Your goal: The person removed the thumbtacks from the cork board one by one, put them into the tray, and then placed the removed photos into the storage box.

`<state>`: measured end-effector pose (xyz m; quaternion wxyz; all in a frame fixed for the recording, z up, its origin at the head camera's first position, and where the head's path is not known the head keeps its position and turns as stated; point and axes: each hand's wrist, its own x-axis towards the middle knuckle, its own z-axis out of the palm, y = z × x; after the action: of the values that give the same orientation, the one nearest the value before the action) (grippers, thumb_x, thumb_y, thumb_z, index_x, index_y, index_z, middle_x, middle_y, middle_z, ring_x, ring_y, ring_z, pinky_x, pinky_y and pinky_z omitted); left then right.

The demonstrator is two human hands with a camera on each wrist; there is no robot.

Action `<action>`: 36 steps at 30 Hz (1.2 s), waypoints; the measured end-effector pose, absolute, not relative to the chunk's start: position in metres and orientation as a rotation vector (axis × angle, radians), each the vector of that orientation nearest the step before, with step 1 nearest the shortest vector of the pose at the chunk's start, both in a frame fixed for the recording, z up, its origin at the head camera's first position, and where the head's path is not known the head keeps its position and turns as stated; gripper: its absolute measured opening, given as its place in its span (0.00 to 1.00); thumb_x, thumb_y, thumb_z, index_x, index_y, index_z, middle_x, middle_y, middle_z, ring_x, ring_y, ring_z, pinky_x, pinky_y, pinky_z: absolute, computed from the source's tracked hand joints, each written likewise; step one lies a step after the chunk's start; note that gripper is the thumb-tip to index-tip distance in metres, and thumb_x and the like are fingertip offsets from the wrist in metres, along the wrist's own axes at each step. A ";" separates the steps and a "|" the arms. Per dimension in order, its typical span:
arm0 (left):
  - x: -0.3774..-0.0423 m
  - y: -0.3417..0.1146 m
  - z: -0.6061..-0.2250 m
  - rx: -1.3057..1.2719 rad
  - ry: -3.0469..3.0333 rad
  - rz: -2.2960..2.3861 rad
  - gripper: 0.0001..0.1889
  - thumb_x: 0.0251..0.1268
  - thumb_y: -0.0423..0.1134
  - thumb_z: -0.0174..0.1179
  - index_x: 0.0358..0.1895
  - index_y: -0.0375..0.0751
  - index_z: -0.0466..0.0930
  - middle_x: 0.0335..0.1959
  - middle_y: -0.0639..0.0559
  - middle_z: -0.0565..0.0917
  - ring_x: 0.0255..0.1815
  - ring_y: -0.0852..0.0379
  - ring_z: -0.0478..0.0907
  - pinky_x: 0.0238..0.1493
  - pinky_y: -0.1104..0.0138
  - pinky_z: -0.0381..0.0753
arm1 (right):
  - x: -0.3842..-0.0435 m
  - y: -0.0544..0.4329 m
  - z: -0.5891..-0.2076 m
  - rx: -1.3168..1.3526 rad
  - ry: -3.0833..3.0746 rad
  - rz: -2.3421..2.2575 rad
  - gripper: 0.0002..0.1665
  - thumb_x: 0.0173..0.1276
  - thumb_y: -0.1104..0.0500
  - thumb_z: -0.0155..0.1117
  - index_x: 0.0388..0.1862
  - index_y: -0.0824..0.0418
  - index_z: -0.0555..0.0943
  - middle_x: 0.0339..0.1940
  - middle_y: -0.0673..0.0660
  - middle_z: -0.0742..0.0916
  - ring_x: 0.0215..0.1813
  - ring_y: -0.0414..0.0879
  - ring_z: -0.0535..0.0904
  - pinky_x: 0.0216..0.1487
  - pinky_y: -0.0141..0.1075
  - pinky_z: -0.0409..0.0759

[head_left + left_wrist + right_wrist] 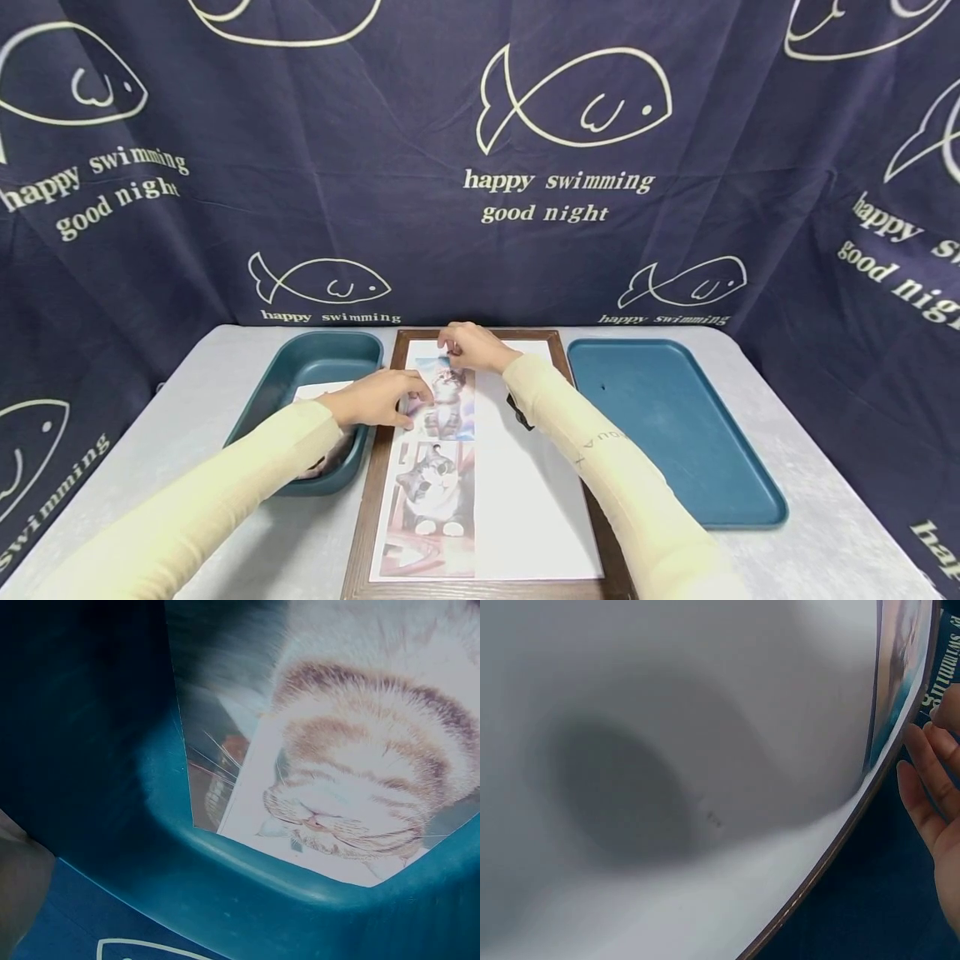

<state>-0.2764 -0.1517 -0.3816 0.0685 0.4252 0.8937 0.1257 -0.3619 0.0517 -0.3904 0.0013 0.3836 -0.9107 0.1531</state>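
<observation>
A picture card of a kitten sitting upright (446,400) lies on the upper left of a white board with a brown frame (386,467). Below it, edge to edge, is a picture card of a grey-and-white cat (431,508). My left hand (378,398) rests at the kitten card's left side, thumb and fingers spread apart. At that card's top edge is my right hand (476,347), its fingertips pointing down. The right wrist view shows the right hand's fingers (930,780) loosely extended by the frame; their contact with the card is unclear there.
Left of the board stands a deep blue-green bin (300,354) with cat picture cards (360,765) inside, partly hidden by my left forearm. A shallow blue-green tray (675,433) lies to the right. Behind the table hangs a dark blue cloth (420,167) with fish drawings.
</observation>
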 end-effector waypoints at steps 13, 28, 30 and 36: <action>-0.275 -0.152 -0.382 1.245 2.696 0.414 0.22 0.48 0.40 0.68 0.50 0.44 0.78 0.46 0.53 0.81 0.45 0.54 0.77 0.47 0.60 0.74 | -0.357 0.071 -0.383 1.258 -2.801 0.540 0.15 0.55 0.67 0.61 0.43 0.64 0.79 0.33 0.54 0.80 0.36 0.44 0.78 0.39 0.32 0.75; -0.274 -0.150 -0.384 1.248 2.710 0.384 0.22 0.48 0.40 0.68 0.50 0.45 0.78 0.47 0.55 0.80 0.45 0.55 0.77 0.48 0.59 0.73 | -0.350 0.115 -0.381 1.277 -2.755 0.586 0.13 0.56 0.67 0.60 0.42 0.66 0.79 0.35 0.58 0.82 0.37 0.47 0.79 0.39 0.34 0.76; -0.274 -0.150 -0.384 1.250 2.710 0.380 0.22 0.48 0.40 0.68 0.50 0.45 0.77 0.47 0.55 0.80 0.45 0.55 0.77 0.49 0.58 0.73 | -0.350 0.121 -0.382 1.265 -2.761 0.595 0.13 0.56 0.68 0.61 0.42 0.66 0.79 0.36 0.58 0.82 0.37 0.46 0.79 0.39 0.34 0.76; -0.273 -0.150 -0.384 1.267 2.714 0.359 0.22 0.49 0.40 0.68 0.51 0.46 0.77 0.48 0.55 0.79 0.46 0.55 0.77 0.49 0.57 0.73 | -0.348 0.141 -0.382 1.199 -2.789 0.631 0.13 0.57 0.67 0.61 0.43 0.66 0.79 0.37 0.58 0.83 0.37 0.45 0.79 0.39 0.35 0.77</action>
<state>-0.2731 -0.1499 -0.3838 0.0624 0.4192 0.8979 0.1187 -0.3484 0.1406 -0.3821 0.0206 0.3866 -0.8993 0.2035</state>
